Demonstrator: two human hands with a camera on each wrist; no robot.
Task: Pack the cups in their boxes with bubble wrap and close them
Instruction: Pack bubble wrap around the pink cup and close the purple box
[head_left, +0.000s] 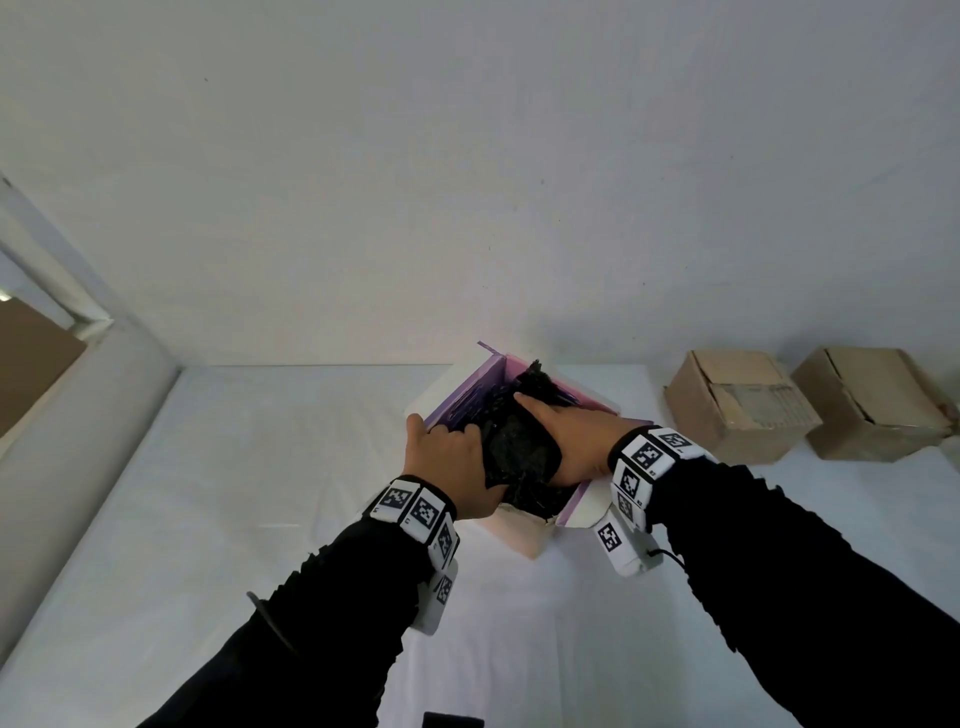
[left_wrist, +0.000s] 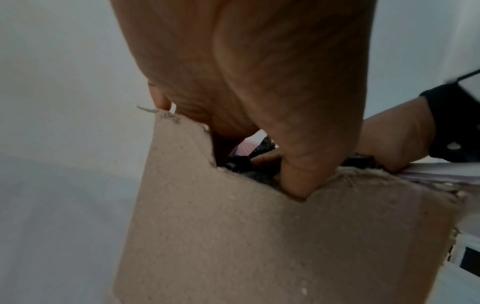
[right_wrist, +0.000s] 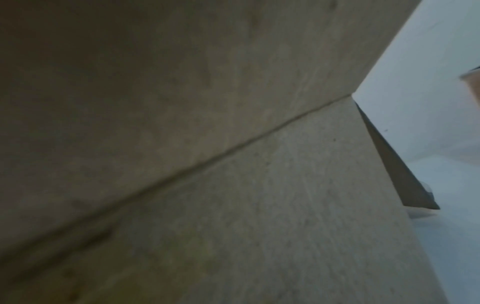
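Both my hands are down in the open white cardboard box with the purple lining (head_left: 467, 400), left hand (head_left: 449, 462) curled round the black crinkly bubble-wrapped bundle (head_left: 519, 457) and right hand (head_left: 563, 441) lying flat-fingered on top pressing it in; honestly the near wall (left_wrist: 259, 236) is already torn and ragged, so shoving too hard could rip it further or crush the cup I assume is inside the wrap. My left wrist view shows that tear with my thumb (left_wrist: 298, 181) hooked in it, which the head view barely shows, while only the head view catches the two closed brown cardboard boxes (head_left: 737, 405) off to my right.
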